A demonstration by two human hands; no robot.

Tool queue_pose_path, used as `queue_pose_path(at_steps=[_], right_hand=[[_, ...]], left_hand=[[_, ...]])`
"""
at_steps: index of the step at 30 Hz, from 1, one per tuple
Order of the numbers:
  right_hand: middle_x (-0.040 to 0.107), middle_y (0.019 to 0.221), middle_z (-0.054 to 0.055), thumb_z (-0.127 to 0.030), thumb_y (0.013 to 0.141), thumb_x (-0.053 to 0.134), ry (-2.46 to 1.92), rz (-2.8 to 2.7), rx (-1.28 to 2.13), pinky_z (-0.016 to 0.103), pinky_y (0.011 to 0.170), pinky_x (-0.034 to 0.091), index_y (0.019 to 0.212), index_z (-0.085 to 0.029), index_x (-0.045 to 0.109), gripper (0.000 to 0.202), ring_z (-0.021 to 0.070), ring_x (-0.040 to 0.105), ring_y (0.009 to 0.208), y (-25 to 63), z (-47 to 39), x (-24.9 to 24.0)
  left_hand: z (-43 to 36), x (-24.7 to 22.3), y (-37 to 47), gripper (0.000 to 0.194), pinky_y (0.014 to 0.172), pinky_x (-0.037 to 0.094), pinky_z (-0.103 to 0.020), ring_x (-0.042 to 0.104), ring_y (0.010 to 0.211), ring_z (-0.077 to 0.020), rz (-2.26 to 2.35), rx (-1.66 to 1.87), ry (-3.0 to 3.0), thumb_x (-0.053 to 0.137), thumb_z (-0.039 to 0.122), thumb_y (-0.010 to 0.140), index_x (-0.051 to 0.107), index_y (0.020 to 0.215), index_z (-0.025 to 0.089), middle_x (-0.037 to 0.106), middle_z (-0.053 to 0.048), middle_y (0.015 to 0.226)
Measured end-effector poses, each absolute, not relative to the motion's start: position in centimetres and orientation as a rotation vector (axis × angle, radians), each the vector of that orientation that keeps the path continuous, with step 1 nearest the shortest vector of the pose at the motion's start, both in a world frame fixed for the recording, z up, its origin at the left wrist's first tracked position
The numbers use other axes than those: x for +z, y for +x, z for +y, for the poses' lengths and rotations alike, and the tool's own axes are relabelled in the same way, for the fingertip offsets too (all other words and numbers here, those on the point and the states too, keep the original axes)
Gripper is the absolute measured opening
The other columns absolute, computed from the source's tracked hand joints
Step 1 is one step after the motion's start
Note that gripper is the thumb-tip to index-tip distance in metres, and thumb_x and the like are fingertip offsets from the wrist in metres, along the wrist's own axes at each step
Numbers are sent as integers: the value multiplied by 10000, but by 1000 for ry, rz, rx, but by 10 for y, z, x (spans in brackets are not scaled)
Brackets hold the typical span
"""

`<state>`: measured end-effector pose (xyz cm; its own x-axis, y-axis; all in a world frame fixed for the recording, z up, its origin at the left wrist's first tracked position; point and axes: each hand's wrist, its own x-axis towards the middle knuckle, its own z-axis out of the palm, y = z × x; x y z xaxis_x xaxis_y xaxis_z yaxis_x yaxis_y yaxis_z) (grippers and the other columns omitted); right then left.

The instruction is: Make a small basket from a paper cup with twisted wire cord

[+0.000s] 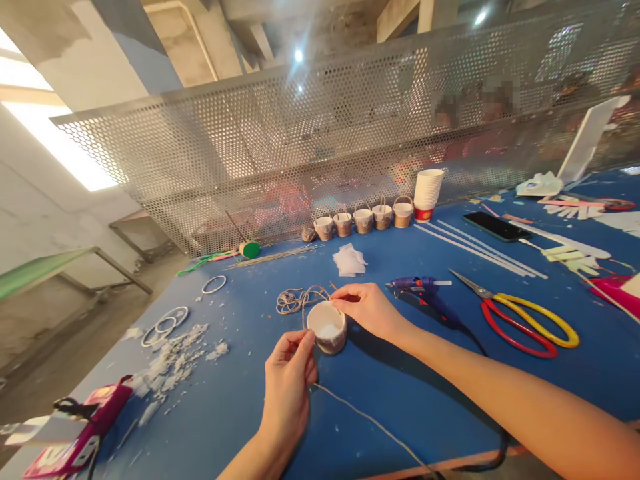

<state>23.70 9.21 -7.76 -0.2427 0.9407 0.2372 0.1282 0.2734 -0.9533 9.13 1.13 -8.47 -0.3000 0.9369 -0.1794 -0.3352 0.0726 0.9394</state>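
Observation:
A small white cup [326, 320] with a brown-grey wrapped outside stands upright on the blue table, its mouth up. My left hand [289, 377] is closed at its near left rim, thumb and finger pinched on twine. At the far right rim, my right hand [373, 310] pinches twine too, its fingertips against the cup. Loose twine [289, 302] lies coiled behind the cup, and a strand runs down to its left side. Another thin strand [370, 420] trails from below my left hand to the front edge. Exactly where the twine touches the cup is hidden by my fingers.
Right of my hands lie a blue glue gun [423, 290], scissors [505, 310] and a phone [495, 227]. Small wrapped cups [363, 221] and stacked paper cups [429, 195] line the perforated screen [280, 153]. White scraps [175, 360] and rings [165, 327] lie left.

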Motion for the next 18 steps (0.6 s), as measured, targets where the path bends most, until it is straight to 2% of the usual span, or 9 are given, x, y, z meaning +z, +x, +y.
queue_pose_path(at_steps=[13, 18], right_hand=[[747, 812, 46, -213, 745, 609, -1000, -1609, 1071, 301, 723, 510, 770, -159, 716, 123, 190, 669, 771, 235, 86, -69], [730, 819, 34, -253, 763, 606, -891, -1594, 924, 304, 694, 510, 792, -187, 715, 131, 172, 646, 745, 240, 91, -55]], left_hand=[[7, -80, 87, 352, 378, 219, -150, 282, 423, -17, 1289, 1522, 756, 814, 415, 577, 623, 698, 144, 374, 93, 492], [8, -65, 82, 303, 387, 256, -154, 311, 430, -27, 1282, 1537, 886, 792, 390, 621, 630, 701, 147, 399, 83, 491]])
